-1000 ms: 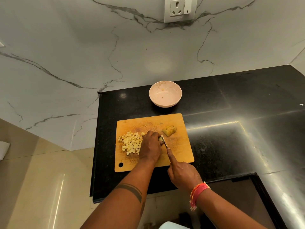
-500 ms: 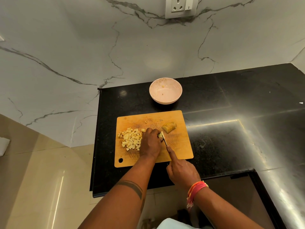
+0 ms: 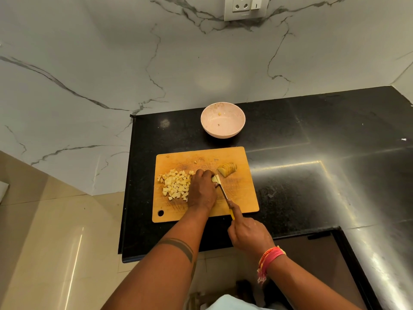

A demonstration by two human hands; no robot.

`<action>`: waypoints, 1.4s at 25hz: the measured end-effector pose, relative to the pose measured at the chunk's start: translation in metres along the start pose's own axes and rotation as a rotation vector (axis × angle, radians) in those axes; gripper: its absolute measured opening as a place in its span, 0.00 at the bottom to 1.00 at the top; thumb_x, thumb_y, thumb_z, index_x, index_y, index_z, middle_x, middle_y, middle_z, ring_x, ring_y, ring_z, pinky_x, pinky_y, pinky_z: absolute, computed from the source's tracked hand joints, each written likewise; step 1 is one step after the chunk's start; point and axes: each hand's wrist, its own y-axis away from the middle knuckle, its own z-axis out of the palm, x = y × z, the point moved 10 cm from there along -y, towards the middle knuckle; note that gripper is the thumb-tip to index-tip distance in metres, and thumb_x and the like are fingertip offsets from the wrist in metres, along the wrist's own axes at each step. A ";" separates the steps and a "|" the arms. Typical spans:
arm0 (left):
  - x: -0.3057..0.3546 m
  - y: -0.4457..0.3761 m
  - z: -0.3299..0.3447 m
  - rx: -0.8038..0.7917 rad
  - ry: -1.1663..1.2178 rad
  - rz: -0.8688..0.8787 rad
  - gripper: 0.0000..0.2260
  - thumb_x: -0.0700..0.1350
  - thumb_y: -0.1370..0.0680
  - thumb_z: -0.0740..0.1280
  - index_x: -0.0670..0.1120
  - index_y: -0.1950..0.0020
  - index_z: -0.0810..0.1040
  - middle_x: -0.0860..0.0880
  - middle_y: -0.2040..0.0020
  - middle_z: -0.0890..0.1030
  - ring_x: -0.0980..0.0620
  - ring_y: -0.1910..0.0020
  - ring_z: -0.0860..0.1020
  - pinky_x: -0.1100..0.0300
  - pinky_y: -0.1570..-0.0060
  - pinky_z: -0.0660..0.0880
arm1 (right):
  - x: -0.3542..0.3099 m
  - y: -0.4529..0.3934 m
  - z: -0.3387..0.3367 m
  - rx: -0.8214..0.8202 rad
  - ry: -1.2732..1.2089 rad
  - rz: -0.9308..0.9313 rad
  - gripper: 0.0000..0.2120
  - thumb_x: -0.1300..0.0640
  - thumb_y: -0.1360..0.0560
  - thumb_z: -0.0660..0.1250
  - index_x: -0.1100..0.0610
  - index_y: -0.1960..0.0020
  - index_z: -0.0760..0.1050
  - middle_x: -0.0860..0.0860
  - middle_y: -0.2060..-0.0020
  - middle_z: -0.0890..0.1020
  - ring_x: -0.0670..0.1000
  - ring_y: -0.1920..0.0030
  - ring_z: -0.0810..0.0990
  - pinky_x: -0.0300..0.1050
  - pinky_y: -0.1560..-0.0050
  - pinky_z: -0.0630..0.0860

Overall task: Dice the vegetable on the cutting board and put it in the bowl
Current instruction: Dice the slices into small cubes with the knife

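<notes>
A wooden cutting board (image 3: 237,198) lies on a black counter (image 3: 312,175), and everything else sits around it. On the board's left half is a loose pile of small pale diced pieces (image 3: 175,185). Just right of that pile the person's left hand (image 3: 202,191) rests on the board with its fingers curled down over a small yellow vegetable piece (image 3: 215,179), pinning it in place; only the edge of that piece shows past the fingertips. The right hand (image 3: 249,234), at the board's near edge, grips the yellow handle of a knife (image 3: 224,194), with the index finger laid along the top. The blade runs up and left across the board and meets the held piece right beside the left fingertips. Toward the board's far right corner sits a sliced wedge (image 3: 227,169) of the same vegetable, its cuts fanned, apart from both hands. Beyond the board's far edge, a little way off on the counter, stands a pink bowl (image 3: 232,130) with only a few tiny scraps inside. A bundle of orange and pink thread (image 3: 269,259) circles the right wrist.
</notes>
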 end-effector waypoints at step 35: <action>0.008 0.002 0.003 0.010 -0.114 -0.033 0.21 0.56 0.20 0.67 0.50 0.29 0.72 0.46 0.34 0.69 0.46 0.36 0.69 0.51 0.36 0.72 | 0.005 0.000 -0.050 0.199 -0.092 -0.014 0.32 0.51 0.18 0.56 0.44 0.17 0.47 0.47 0.74 0.72 0.49 0.75 0.72 0.45 0.73 0.65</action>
